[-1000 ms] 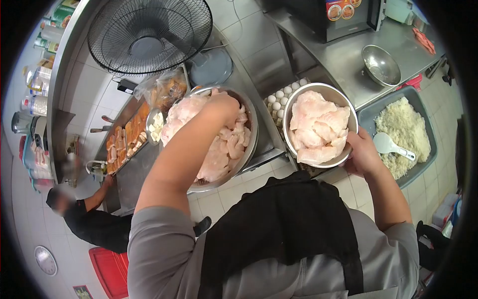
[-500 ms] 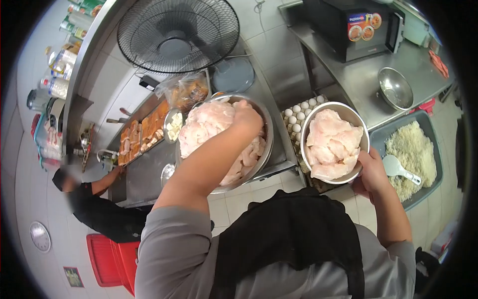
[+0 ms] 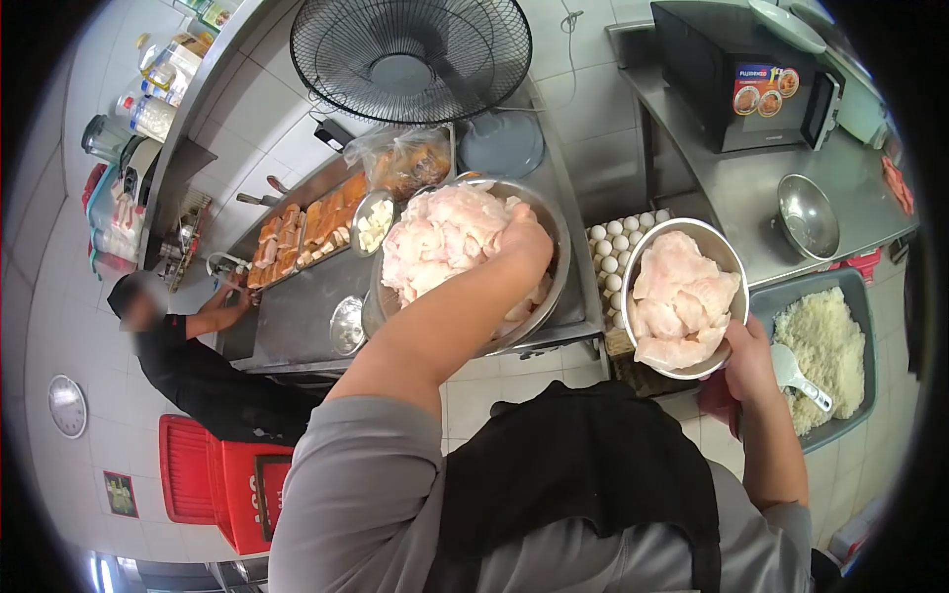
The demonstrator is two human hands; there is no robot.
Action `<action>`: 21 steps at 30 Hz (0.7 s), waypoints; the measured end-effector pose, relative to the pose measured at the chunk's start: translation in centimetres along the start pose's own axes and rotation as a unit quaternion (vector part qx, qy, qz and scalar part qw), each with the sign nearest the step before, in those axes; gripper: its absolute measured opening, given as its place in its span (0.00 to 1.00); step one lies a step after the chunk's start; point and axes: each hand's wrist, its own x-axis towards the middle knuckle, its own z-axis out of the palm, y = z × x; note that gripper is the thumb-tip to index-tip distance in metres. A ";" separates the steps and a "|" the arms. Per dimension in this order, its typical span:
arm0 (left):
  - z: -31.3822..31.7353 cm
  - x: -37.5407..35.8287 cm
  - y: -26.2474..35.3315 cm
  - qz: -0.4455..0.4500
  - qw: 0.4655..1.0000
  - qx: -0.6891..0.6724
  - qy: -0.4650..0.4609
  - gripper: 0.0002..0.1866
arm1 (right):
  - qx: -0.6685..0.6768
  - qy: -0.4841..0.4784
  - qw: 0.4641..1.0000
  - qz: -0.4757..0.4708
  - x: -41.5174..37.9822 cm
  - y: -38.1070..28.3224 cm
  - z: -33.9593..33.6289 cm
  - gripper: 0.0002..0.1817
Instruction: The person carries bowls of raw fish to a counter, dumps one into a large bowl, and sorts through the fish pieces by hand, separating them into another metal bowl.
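Observation:
A wide steel basin (image 3: 560, 259) on the metal counter holds a high heap of pale raw meat (image 3: 440, 237). Over the heap's right side lies my left hand (image 3: 524, 242), its fingers mostly hidden against the meat, so its grip does not show. My right hand (image 3: 749, 361) grips the lower right rim of a smaller steel bowl (image 3: 743, 301). Large pieces of the same pale meat (image 3: 682, 296) fill that bowl, which is held beside the egg trays (image 3: 613, 247).
A grey tub (image 3: 863, 385) of rice with a white scoop (image 3: 791, 374) stands at the right. Behind are a black fan (image 3: 410, 64), a microwave (image 3: 751, 89) and an empty bowl (image 3: 809, 217). A co-worker (image 3: 217, 381) stands at the far left.
The view has shifted, so most things appear further right and the co-worker sits higher. My left hand is still at the heap; my right hand still holds the bowl.

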 end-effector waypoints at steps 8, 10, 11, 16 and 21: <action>1.3 -1.8 0.4 -0.048 0.982 -0.135 0.120 0.15 | 0.009 -0.019 1.000 0.008 -0.9 0.1 0.1 0.21; 2.3 -2.0 0.9 -0.043 0.972 -0.154 0.171 0.13 | -0.001 -0.032 0.999 0.014 -1.1 0.0 0.1 0.20; 1.5 -3.7 0.9 -0.031 0.971 -0.141 0.192 0.12 | -0.004 -0.041 0.999 0.013 -1.0 0.1 0.0 0.20; 0.2 -10.1 0.6 -0.050 0.898 -0.354 0.257 0.14 | -0.030 -0.062 0.998 0.008 -0.4 0.6 0.0 0.19; 3.6 -10.8 -2.6 -0.055 0.853 -0.488 0.180 0.14 | -0.049 -0.098 0.994 0.030 0.1 0.4 0.2 0.19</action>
